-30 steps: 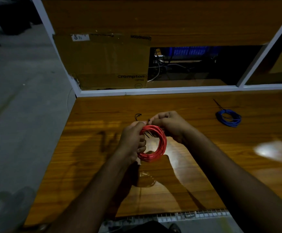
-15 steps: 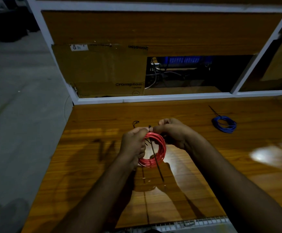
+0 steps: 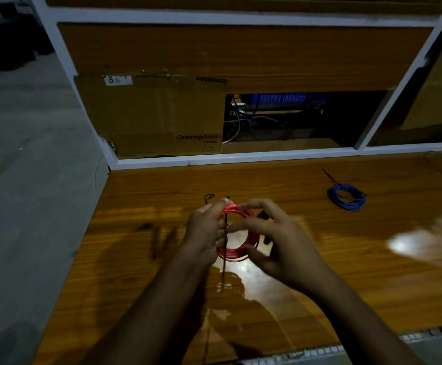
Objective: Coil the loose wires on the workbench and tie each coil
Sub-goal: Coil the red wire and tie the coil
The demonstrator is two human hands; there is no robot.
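Observation:
A red wire coil (image 3: 237, 256) is held upright above the workbench (image 3: 359, 280). My left hand (image 3: 205, 230) grips its left side and pinches the top. A black cable tie (image 3: 225, 262) hangs straight down from that pinch, across the coil's opening. My right hand (image 3: 285, 241) is blurred at the coil's right side, fingers loosely curved and spread; it does not grip the tie. A blue wire coil (image 3: 349, 206) lies flat at the back right, with a black tie tail sticking out of it.
A small black looped tie (image 3: 209, 198) lies on the bench just behind my hands. A cardboard box (image 3: 156, 114) stands behind the white frame at the back. The bench's left edge drops to grey floor (image 3: 30, 180). A slotted cable duct (image 3: 320, 353) runs along the front edge.
My right hand let go of the tie and moved right and down beside the coil. The tie now hangs straight down from my left hand's pinch.

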